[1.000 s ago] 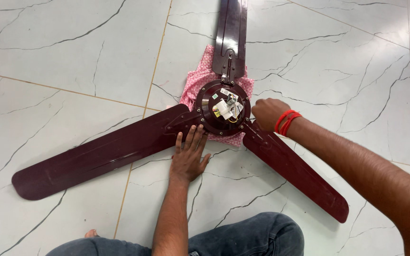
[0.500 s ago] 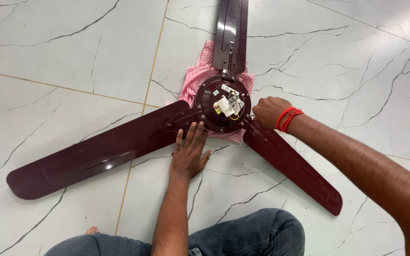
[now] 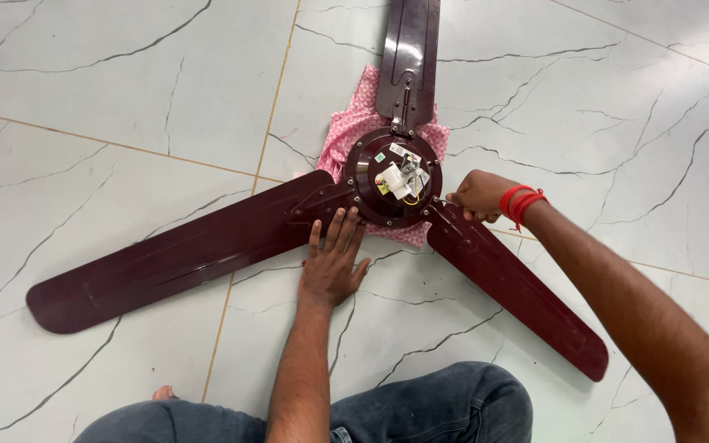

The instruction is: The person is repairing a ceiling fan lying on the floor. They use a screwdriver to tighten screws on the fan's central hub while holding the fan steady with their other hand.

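Left hand [image 3: 334, 267] laid flat, fingers spread, on maroon ceiling fan [image 3: 391, 176]; small tool [image 3: 443, 200] gripped in closed right hand [image 3: 479, 195] at hub.

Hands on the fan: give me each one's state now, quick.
Left hand: open, flat, fingers against the fan hub.
Right hand: closed on a thin metal tool, tip at the hub's rim.

**White marble-look floor under a fan**

The glossy white tiled floor [image 3: 125, 90] with dark veins and thin tan grout lines carries a maroon three-bladed ceiling fan [image 3: 207, 242] — its hub resting on a pink patterned cloth [image 3: 350, 123] spread flat. A bare toe [image 3: 164, 393] touches the near left tile.
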